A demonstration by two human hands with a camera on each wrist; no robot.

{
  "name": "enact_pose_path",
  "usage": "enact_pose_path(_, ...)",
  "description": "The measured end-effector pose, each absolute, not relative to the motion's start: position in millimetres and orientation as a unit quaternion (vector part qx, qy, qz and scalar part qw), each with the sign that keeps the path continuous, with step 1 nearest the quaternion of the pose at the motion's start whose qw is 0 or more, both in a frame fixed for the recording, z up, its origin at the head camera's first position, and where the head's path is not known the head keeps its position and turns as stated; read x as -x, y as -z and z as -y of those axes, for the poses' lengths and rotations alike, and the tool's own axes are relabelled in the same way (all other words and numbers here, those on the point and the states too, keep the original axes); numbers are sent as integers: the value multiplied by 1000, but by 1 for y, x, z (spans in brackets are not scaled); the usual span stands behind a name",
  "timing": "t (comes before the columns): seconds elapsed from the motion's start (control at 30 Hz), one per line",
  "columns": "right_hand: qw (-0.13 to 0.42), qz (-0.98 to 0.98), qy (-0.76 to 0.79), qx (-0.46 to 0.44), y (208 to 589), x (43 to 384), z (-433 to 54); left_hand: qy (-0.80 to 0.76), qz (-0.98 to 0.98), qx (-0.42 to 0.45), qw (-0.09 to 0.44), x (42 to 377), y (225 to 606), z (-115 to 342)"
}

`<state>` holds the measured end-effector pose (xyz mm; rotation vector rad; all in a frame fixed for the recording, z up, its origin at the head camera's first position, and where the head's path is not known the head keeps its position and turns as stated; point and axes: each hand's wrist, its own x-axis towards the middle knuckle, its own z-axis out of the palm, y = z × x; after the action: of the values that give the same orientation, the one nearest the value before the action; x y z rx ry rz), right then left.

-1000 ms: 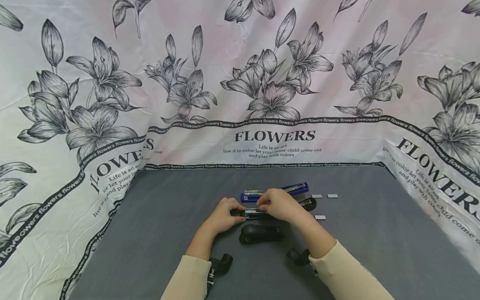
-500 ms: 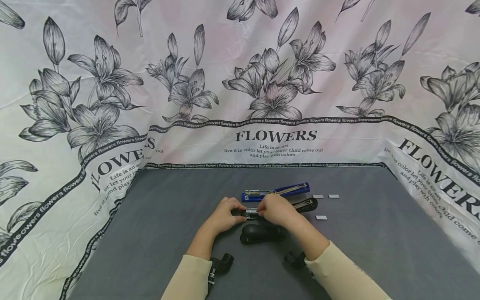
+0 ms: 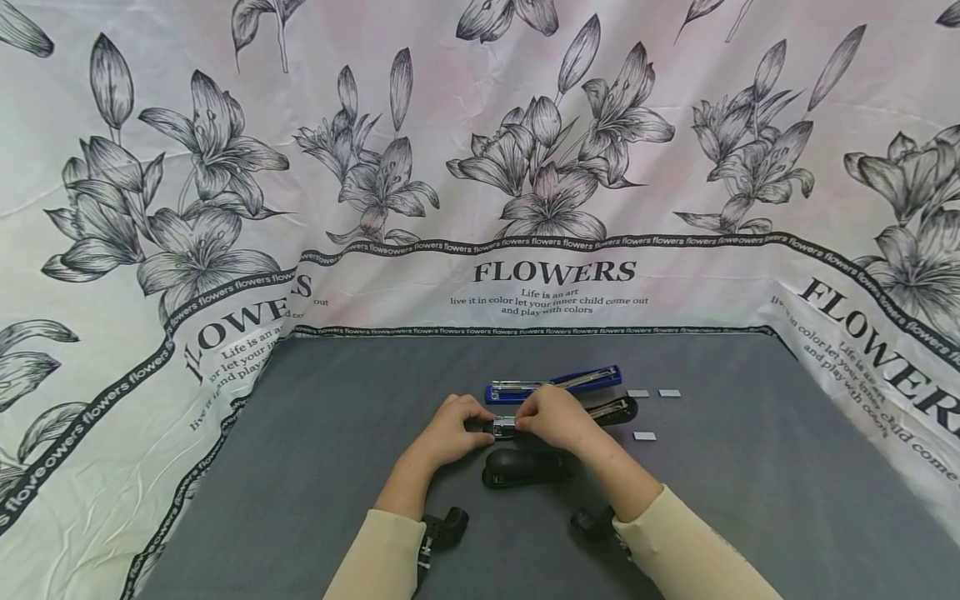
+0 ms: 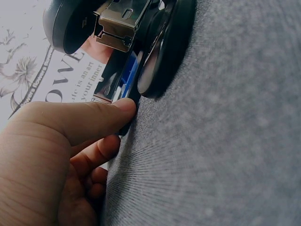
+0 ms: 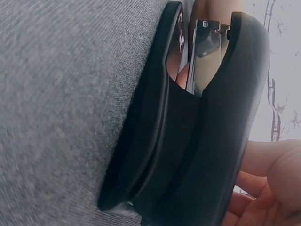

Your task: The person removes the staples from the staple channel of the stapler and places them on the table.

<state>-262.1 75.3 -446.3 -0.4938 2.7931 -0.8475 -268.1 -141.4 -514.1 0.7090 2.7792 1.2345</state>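
Observation:
In the head view an opened black stapler (image 3: 618, 410) lies with its top folded back to the right, baring its metal channel. My left hand (image 3: 450, 429) pinches its left end between thumb and fingers, as the left wrist view also shows at the stapler's tip (image 4: 126, 123). My right hand (image 3: 558, 421) has curled fingers, their tips at the metal channel; whether something small sits between them is hidden. Nearer to me, a closed black stapler (image 3: 525, 467) lies by itself. It fills much of the right wrist view, with the right hand (image 5: 282, 174) partly behind it.
An opened blue stapler (image 3: 600, 377) lies just behind the hands. To the right are small pale strips: one strip (image 3: 637, 393) beside the blue stapler, a second strip (image 3: 670, 393) farther right, a third strip (image 3: 644, 436) nearer. A flower-print cloth (image 3: 555, 283) hangs behind the grey table (image 3: 337, 392).
My right hand has moved slightly down and left along the metal channel, covering more of it, then stays there. My left hand keeps its pinch on the stapler's end.

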Motion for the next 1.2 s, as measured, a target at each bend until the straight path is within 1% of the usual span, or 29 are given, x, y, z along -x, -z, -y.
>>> enact_pose_path(0.2,59,-938,303,160,448,261,-73,-396,-890,-228,11,268,513,142)
enact_pose_path(0.3,54,-933,316,162,447,260,-71,-390,-891,-231,8,268,513,142)
enact_pose_path(0.63,75,-922,341,166,448,262,-66,-389,-893,-227,11,269,515,141)
enact_pose_path(0.93,62,-924,329,183,448,263,-63,-397,-888,-232,2,269,514,141)
enact_pose_path(1.2,60,-923,331,188,447,263,-63,-396,-887,-237,5,269,514,142)
